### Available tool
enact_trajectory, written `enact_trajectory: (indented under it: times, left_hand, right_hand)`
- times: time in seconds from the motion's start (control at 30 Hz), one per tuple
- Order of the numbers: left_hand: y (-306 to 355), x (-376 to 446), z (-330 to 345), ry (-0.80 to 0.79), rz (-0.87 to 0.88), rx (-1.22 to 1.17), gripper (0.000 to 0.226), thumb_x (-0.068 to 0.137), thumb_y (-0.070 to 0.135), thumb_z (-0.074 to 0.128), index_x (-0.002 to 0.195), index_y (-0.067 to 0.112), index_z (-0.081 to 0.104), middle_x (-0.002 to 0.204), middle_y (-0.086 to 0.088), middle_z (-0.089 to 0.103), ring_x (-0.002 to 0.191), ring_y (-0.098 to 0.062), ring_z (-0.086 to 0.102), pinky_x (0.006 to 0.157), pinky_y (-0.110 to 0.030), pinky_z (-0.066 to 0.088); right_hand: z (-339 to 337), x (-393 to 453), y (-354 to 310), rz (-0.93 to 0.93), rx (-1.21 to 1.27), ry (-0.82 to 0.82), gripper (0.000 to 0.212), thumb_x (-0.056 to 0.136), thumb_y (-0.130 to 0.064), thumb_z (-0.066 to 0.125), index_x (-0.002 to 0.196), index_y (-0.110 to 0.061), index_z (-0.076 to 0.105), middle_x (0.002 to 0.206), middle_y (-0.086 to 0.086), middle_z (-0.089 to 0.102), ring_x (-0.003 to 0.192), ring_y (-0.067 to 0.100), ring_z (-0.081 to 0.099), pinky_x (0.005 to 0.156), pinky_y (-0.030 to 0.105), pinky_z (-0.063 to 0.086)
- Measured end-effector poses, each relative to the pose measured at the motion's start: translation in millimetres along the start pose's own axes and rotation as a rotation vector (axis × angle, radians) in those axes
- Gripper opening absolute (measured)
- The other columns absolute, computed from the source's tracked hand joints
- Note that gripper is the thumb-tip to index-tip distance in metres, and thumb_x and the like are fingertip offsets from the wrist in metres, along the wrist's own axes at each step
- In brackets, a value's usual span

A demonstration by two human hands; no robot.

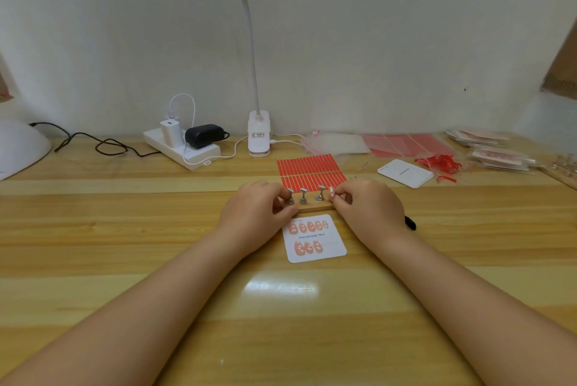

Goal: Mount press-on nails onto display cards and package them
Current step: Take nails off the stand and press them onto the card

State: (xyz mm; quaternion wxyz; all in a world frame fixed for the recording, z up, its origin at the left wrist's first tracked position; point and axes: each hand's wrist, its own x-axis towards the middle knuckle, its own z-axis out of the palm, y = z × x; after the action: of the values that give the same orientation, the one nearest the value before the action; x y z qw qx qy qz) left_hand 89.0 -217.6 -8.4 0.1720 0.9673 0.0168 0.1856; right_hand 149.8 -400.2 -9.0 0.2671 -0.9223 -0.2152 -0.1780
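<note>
A white display card (324, 248) printed "Handmade Nail" lies on the table with several pink press-on nails stuck on in two rows. Just behind it stands a wooden holder strip (315, 207) carrying small metal nail stands (303, 196). My left hand (254, 209) grips the strip's left end, fingers curled round it. My right hand (367, 207) pinches a pink nail (332, 193) at the strip's right end. Two red adhesive-strip sheets (310, 171) lie behind the holder.
A clip lamp (258, 135) and a power strip (182, 148) with plugs and cables stand at the back. Clear bags (335, 142), red sheets (406, 145), a blank card stack (406, 173), red peel scraps (440, 164) and packaged sets (496, 157) crowd the right. A black pen (410, 223) lies beside my right wrist.
</note>
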Motion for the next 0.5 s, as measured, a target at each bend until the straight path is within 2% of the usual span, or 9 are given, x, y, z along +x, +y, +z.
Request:
enact_trajectory:
  times: [0.07, 0.13, 0.23, 0.37, 0.5]
  left_hand:
    - [2.0, -2.0, -1.5, 0.053, -0.018, 0.026, 0.032, 0.084, 0.052, 0.06, 0.103, 0.027, 0.063, 0.087, 0.015, 0.056, 0.085, -0.009, 0.052, 0.069, -0.028, 0.047]
    - [5.0, -6.0, -5.7, 0.225, 0.009, 0.042, 0.03, 0.082, 0.05, 0.063, 0.098, 0.025, 0.063, 0.081, 0.014, 0.055, 0.079, -0.01, 0.052, 0.065, -0.028, 0.041]
    - [12.3, -11.2, -12.2, 0.472, 0.141, -0.008, 0.023, 0.08, 0.04, 0.071, 0.091, 0.019, 0.069, 0.073, 0.009, 0.059, 0.069, -0.013, 0.053, 0.064, -0.03, 0.038]
    - [25.0, -15.1, -9.2, 0.452, 0.266, -0.072, 0.026, 0.08, 0.038, 0.071, 0.095, 0.017, 0.072, 0.078, 0.003, 0.064, 0.07, -0.014, 0.054, 0.065, -0.034, 0.042]
    - [27.6, -15.8, -7.1, 0.419, 0.33, -0.067, 0.023, 0.08, 0.034, 0.069, 0.093, 0.016, 0.073, 0.079, 0.001, 0.066, 0.073, -0.02, 0.059, 0.064, -0.036, 0.042]
  right_hand:
    - [-0.6, -2.4, -0.1, -0.046, 0.064, 0.056, 0.015, 0.093, -0.025, 0.057, 0.092, -0.018, 0.071, 0.066, -0.014, 0.049, 0.065, 0.01, 0.049, 0.049, 0.024, 0.033]
    - [-1.4, -5.9, -1.9, -0.095, 0.169, 0.104, 0.009, 0.092, -0.018, 0.06, 0.088, -0.015, 0.067, 0.068, -0.012, 0.052, 0.064, 0.009, 0.05, 0.054, 0.025, 0.04]
    - [-1.0, -12.2, -6.8, -0.108, 0.356, 0.114, 0.007, 0.088, -0.011, 0.065, 0.082, -0.014, 0.066, 0.067, -0.012, 0.058, 0.062, 0.004, 0.054, 0.057, 0.013, 0.042]
    - [-1.9, -16.4, -10.9, -0.123, 0.508, 0.076, 0.008, 0.084, -0.006, 0.069, 0.082, -0.013, 0.07, 0.069, -0.011, 0.063, 0.07, 0.0, 0.058, 0.062, 0.009, 0.045]
    - [-3.7, -18.8, -14.1, -0.26, 0.455, 0.114, 0.006, 0.081, -0.002, 0.07, 0.082, -0.007, 0.071, 0.07, -0.001, 0.066, 0.066, 0.01, 0.059, 0.063, 0.019, 0.048]
